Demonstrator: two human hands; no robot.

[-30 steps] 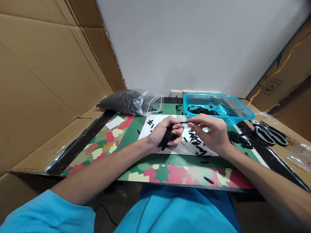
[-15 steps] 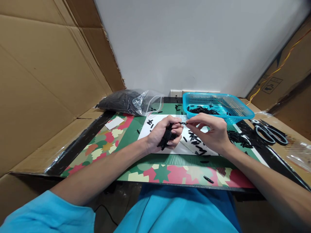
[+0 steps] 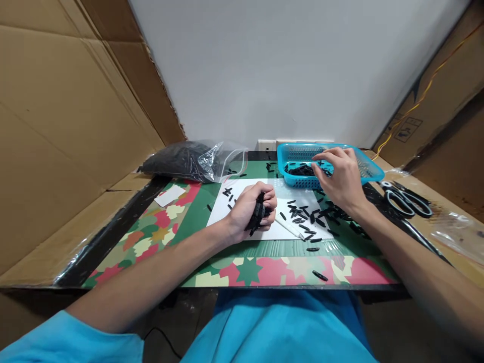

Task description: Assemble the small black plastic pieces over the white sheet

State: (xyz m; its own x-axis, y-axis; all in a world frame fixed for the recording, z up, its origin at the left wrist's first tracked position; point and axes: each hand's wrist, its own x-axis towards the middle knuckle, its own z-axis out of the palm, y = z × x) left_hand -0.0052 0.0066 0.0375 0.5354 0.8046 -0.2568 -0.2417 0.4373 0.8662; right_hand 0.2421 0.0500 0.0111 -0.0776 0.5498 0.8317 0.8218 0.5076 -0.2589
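- Left hand (image 3: 251,210), frame centre, clenched a bunch of black pieces (image 3: 258,218).
- Right hand (image 3: 338,176) hovered over the blue basket (image 3: 368,171), fingers loose; no piece was visible in them.
- No readable writing.

Right hand (image 3: 338,176) left left hand (image 3: 251,209), now over blue basket (image 3: 363,169).

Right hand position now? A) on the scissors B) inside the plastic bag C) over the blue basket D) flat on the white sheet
C: the right hand reaches over the near rim of the blue basket, fingers above the black pieces inside, while the left hand grips a bunch of black pieces over the white sheet.
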